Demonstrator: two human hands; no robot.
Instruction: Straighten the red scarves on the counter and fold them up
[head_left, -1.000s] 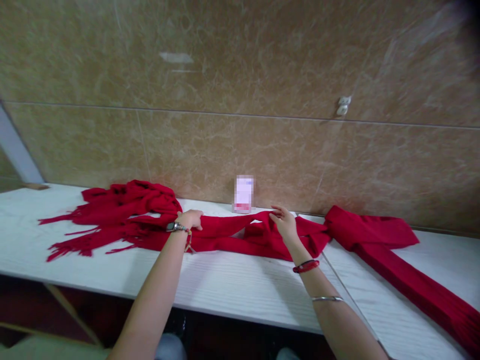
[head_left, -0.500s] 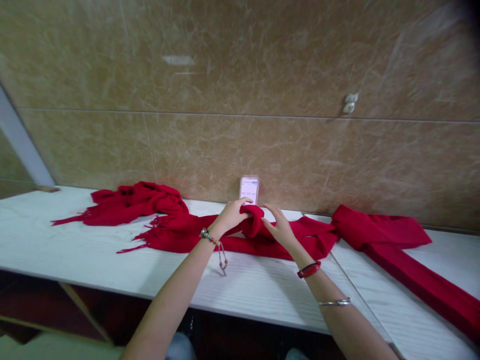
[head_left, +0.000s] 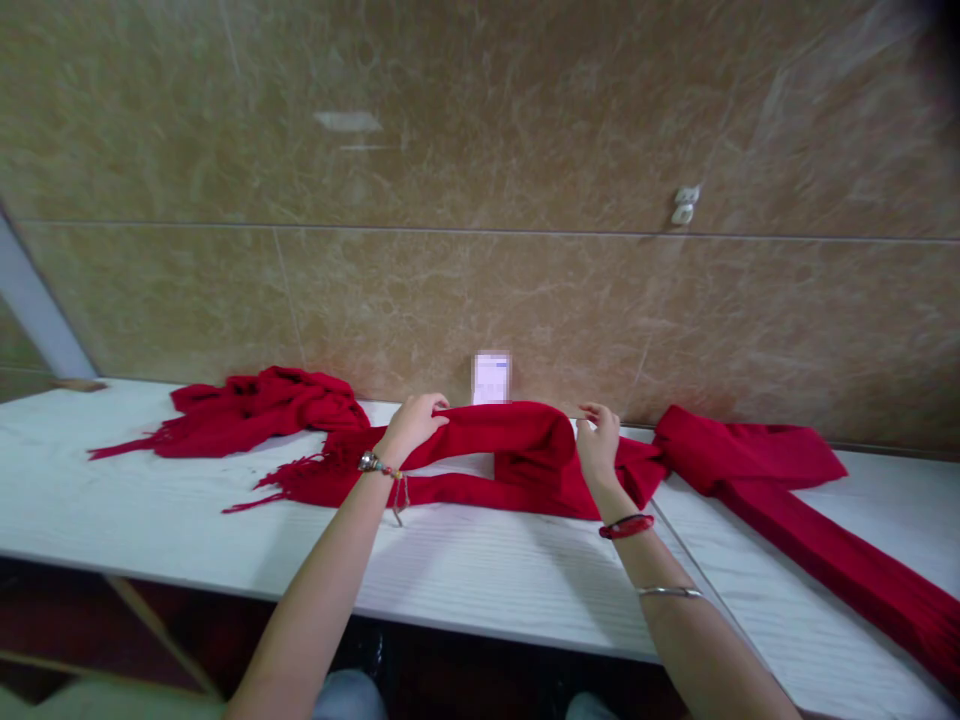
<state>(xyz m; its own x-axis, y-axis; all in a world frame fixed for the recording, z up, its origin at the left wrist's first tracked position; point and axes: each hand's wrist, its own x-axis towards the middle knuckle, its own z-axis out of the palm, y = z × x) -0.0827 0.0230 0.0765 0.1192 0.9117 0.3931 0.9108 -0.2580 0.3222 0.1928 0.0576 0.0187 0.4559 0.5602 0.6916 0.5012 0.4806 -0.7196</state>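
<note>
A red scarf (head_left: 525,440) with a fringed left end lies across the white tabletop, its upper strip raised in a loop at the middle. My left hand (head_left: 417,425) pinches the upper strip of this scarf on the left. My right hand (head_left: 598,440) is beside the right end of the loop, its fingers curled; whether they grip cloth is hidden. A phone (head_left: 492,378) leans on the wall just behind the scarf.
Another red scarf (head_left: 262,410) lies crumpled at the left. Farther right, a folded red scarf (head_left: 757,458) stretches toward the right edge of the table (head_left: 450,590). A small white figure (head_left: 685,205) is fixed to the tiled wall (head_left: 420,300). Open shelving sits below the tabletop.
My hands have moved apart, left hand to the left and right hand to the right. The bunched cloth between them is now spread into a longer strip. The view has shifted slightly.
</note>
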